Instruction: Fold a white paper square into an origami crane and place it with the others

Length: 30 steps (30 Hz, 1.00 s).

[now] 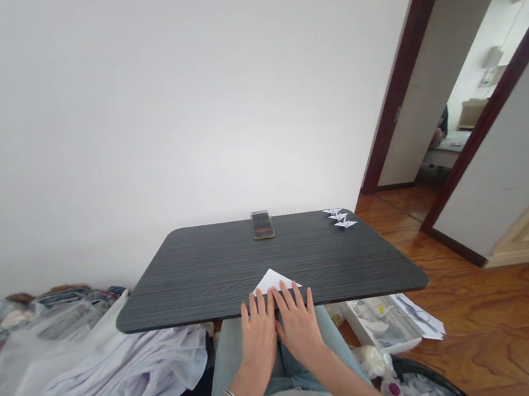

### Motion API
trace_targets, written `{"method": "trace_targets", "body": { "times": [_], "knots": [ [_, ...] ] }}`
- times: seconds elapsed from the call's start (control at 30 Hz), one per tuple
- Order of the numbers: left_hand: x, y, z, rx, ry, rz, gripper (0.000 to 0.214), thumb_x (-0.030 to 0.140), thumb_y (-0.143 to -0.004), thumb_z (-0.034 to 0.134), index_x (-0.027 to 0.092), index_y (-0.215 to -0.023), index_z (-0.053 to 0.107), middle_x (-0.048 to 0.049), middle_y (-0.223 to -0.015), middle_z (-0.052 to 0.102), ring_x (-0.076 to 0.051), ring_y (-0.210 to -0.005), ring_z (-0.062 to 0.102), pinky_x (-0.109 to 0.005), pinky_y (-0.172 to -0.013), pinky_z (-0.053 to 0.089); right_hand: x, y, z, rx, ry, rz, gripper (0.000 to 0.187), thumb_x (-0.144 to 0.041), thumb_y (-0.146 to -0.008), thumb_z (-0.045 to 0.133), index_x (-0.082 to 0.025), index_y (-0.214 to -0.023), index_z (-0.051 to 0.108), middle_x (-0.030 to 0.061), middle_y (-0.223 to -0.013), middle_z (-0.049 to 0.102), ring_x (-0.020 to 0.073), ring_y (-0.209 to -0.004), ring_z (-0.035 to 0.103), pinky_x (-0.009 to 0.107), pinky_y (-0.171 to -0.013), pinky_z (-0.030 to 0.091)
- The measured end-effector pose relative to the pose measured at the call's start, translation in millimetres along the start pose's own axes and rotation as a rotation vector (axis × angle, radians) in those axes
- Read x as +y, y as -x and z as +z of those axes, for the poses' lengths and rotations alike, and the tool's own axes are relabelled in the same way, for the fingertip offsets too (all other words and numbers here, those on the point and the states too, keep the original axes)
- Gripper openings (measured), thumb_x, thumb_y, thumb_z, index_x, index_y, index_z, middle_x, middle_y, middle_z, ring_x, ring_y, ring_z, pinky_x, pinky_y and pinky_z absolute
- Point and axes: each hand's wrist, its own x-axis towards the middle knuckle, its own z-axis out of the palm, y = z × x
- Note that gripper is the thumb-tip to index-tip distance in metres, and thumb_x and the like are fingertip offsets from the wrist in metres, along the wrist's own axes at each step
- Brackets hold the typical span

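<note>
A white sheet of paper folded into a triangle (273, 279) lies flat near the front edge of the dark table (195, 270), its point facing away from me. My left hand (257, 327) rests its outstretched fingertips on the paper's near edge, left of the middle. Beside it my right hand (298, 321) does the same on the right side, fingers straight and slightly spread. Both palms face down, and the hands almost touch at the thumbs. The near edge of the paper is partly hidden under the fingers.
Several folded white paper cranes (344, 224) stand at the table's back right corner. A phone (262, 225) leans at the back middle, before the wall. Piled white cloth (132, 375) lies at the left; a white box (385, 326) and bags sit on the floor at the right.
</note>
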Motion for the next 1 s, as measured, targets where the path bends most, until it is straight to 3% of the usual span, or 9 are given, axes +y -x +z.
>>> {"method": "trace_targets", "body": {
  "times": [0.33, 0.53, 0.7, 1.0],
  "knots": [
    [0, 1, 2.8, 0.050, 0.011, 0.008, 0.056, 0.008, -0.081, 0.042, 0.018, -0.136, 0.037, -0.0170, -0.132, 0.049, -0.032, -0.120, 0.045, -0.053, -0.097, 0.035, 2, 3, 1, 0.049, 0.067, 0.044, 0.056, -0.031, -0.084, 0.049, -0.021, -0.138, 0.036, 0.0121, -0.143, 0.036, 0.0382, -0.130, 0.027, 0.062, -0.102, 0.012],
    [-2, -4, 17.8, 0.085, 0.069, 0.217, 0.058, 0.011, -0.078, 0.042, 0.007, -0.136, 0.033, -0.0164, -0.138, 0.042, -0.029, -0.129, 0.033, -0.046, -0.107, 0.027, 4, 1, -1, 0.044, 0.081, 0.023, 0.053, -0.023, -0.083, 0.047, -0.019, -0.135, 0.040, 0.0113, -0.143, 0.037, 0.0378, -0.128, 0.031, 0.061, -0.103, 0.011],
    [-9, -9, 27.2, 0.058, 0.157, 0.295, 0.060, 0.013, -0.077, 0.043, 0.004, -0.135, 0.030, -0.0191, -0.136, 0.043, -0.028, -0.131, 0.030, -0.045, -0.108, 0.024, 5, 1, -2, 0.034, 0.075, 0.006, 0.054, -0.024, -0.082, 0.048, -0.017, -0.135, 0.041, 0.0116, -0.143, 0.037, 0.0386, -0.128, 0.032, 0.062, -0.103, 0.010],
    [-9, -5, 25.7, 0.051, 0.108, 0.246, 0.061, 0.010, -0.078, 0.042, 0.007, -0.137, 0.028, -0.0189, -0.138, 0.040, -0.029, -0.132, 0.030, -0.048, -0.107, 0.027, 6, 4, -2, 0.049, 0.057, 0.009, 0.053, -0.032, -0.084, 0.049, -0.019, -0.135, 0.042, 0.0111, -0.141, 0.040, 0.0387, -0.129, 0.030, 0.063, -0.103, 0.011]
  ]
}}
